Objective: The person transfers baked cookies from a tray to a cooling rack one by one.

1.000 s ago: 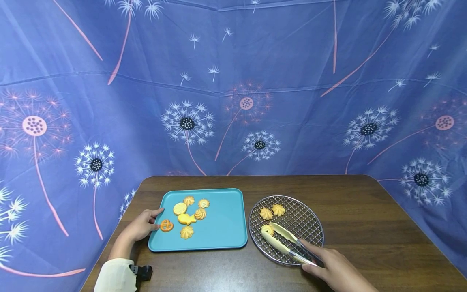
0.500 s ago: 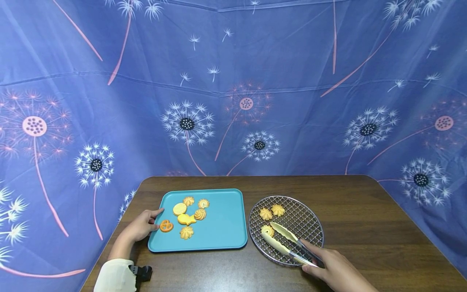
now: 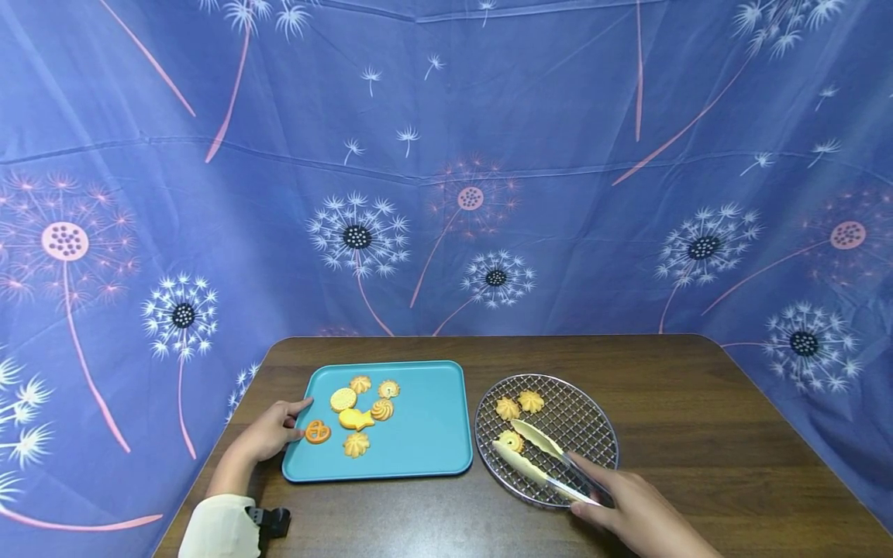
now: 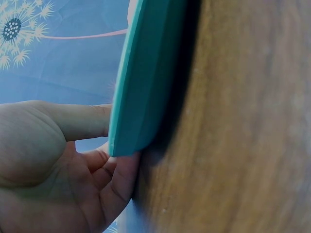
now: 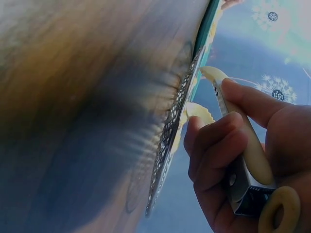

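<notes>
My left hand [image 3: 268, 432] holds the left edge of a blue tray [image 3: 432, 418]; in the left wrist view, thumb and curled fingers are at its rim [image 4: 141, 92]. On the tray lie a pretzel [image 3: 318, 432], a fish-shaped cookie [image 3: 356, 419], a round cookie [image 3: 343, 400] and several fluted cookies [image 3: 356, 445]. My right hand [image 3: 631, 504] grips metal tongs [image 3: 540, 457] with cream-coloured tips, also seen in the right wrist view [image 5: 252, 150]. The tongs' arms stand apart, on either side of a ring-shaped cookie [image 3: 511, 441] lying on a round wire rack [image 3: 586, 430].
Two fluted cookies [image 3: 519, 404] lie at the rack's back left. Tray and rack stand side by side on a brown wooden table [image 3: 698, 418], a narrow gap between them. Behind the table hangs a blue dandelion-patterned cloth [image 3: 572, 232].
The tongs have shifted slightly left and their tips have spread away from the ring-shaped cookie, which stays on the rack. The left hand keeps its place on the tray.
</notes>
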`<state>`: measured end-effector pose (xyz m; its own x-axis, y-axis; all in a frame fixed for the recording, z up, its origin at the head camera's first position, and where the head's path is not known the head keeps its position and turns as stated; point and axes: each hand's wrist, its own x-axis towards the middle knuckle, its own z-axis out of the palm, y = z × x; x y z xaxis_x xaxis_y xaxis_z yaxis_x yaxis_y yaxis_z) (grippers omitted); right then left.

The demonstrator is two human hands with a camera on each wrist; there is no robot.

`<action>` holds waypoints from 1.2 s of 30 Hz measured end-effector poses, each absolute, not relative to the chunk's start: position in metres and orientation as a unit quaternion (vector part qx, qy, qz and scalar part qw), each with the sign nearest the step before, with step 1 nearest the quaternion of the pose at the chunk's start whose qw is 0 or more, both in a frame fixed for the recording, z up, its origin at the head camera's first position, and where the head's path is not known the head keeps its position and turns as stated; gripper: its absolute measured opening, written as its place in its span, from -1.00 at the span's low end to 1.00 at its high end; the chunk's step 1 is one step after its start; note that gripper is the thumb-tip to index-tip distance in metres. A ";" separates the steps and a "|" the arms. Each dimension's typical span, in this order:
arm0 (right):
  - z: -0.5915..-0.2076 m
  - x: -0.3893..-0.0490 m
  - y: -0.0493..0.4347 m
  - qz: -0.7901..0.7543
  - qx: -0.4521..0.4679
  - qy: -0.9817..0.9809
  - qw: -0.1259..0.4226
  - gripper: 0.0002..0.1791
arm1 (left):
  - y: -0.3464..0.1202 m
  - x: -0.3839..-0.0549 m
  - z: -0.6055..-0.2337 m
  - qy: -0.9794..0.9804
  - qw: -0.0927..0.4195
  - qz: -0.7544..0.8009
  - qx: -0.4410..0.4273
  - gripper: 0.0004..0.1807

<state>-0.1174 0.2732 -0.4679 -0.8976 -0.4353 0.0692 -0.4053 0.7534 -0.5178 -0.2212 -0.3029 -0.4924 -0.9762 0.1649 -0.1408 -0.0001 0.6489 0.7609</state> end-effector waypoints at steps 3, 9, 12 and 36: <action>-0.467 -0.118 0.267 -0.269 -0.219 0.938 0.018 -0.22 | -0.302 -0.220 -0.491 0.902 0.098 0.417 0.047 -0.32; -0.464 -0.122 0.254 -0.276 -0.224 0.935 -0.003 -0.25 | -0.302 -0.219 -0.492 0.900 0.102 0.422 0.037 -0.32; -0.463 -0.126 0.247 -0.285 -0.239 0.928 -0.013 -0.27 | -0.302 -0.219 -0.492 0.901 0.101 0.421 0.037 -0.32; -0.454 -0.152 0.199 -0.295 -0.237 0.925 0.038 -0.21 | -0.302 -0.220 -0.492 0.898 0.106 0.425 0.039 -0.31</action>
<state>-0.1523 0.1990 -0.4542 -0.8848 -0.4607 0.0697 -0.4158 0.7133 -0.5642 -0.2202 -0.3024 -0.4925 -0.9746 0.1596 -0.1574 -0.0207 0.6352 0.7721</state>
